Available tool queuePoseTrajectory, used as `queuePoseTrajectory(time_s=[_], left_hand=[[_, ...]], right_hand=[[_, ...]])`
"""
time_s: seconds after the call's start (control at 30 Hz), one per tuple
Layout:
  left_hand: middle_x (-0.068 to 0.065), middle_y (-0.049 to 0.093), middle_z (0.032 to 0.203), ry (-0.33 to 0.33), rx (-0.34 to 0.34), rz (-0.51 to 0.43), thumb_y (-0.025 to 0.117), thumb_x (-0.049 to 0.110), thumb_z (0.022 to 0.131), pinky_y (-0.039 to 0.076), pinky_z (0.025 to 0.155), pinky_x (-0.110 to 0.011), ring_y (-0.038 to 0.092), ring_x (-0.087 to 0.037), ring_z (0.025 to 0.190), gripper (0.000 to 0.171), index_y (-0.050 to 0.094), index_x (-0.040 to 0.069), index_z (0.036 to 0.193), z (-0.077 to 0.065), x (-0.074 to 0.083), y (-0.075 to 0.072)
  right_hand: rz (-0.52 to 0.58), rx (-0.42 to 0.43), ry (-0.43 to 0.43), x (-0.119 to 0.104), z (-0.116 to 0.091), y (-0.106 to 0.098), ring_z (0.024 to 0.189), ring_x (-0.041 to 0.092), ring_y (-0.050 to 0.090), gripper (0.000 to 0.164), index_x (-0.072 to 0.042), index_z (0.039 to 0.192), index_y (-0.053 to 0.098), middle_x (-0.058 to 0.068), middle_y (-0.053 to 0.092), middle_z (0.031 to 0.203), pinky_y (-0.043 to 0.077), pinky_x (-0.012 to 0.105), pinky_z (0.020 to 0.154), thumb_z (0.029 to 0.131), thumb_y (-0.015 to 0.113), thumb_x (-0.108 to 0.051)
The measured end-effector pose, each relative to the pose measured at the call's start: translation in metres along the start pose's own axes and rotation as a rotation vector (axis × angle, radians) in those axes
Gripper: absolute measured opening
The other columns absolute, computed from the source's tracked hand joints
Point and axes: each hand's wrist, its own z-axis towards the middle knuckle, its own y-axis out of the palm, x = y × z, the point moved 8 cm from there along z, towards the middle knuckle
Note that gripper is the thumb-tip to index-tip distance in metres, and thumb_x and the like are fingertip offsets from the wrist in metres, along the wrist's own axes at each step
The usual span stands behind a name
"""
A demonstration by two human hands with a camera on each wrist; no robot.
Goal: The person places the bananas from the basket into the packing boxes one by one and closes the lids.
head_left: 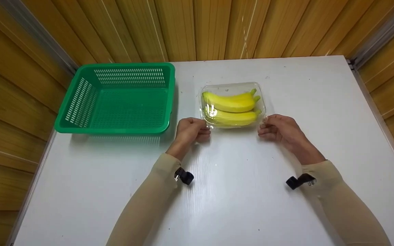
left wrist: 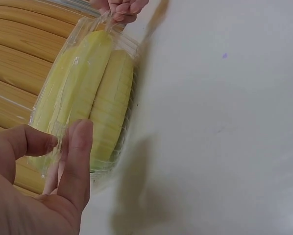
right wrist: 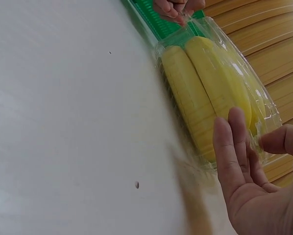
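A clear plastic clamshell box (head_left: 229, 88) on the white table holds several yellow bananas (head_left: 231, 103), lying side by side with their stems to the right. At its near left corner, the left hand (head_left: 193, 130) pinches the plastic rim between thumb and index finger. The right hand (head_left: 280, 130) pinches the near right corner in the same way. In the left wrist view the thumb (left wrist: 36, 142) presses the clear edge, and the other fingers stretch along the box's near side. The right wrist view shows the right thumb (right wrist: 279, 139) on the rim and the lid over the bananas.
A green plastic basket (head_left: 115, 131) with slotted sides stands left of the box, nothing visible inside it. The white table (head_left: 231, 191) runs back to a wood-plank wall (head_left: 210, 30), with more plank walls at both sides.
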Motion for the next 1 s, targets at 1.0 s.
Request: queuePoseTrajectory(time_s=[1.0], left_hand=[[-0.018,0.072,0.079,-0.011,-0.022,0.023,0.062,-0.010,0.094,0.064,0.070,-0.034,0.073,-0.020,0.067,0.007,0.062,-0.004,0.097,0.0005,0.0044,0.0009]], right_hand=[[-0.020,0.041,-0.039,0.0017,0.0028,0.0006,0.076,0.020,0.074,0.016,-0.001,0.094,0.065,0.009,0.071,0.085,0.064,0.038,0.080,0.105,0.053,0.000]])
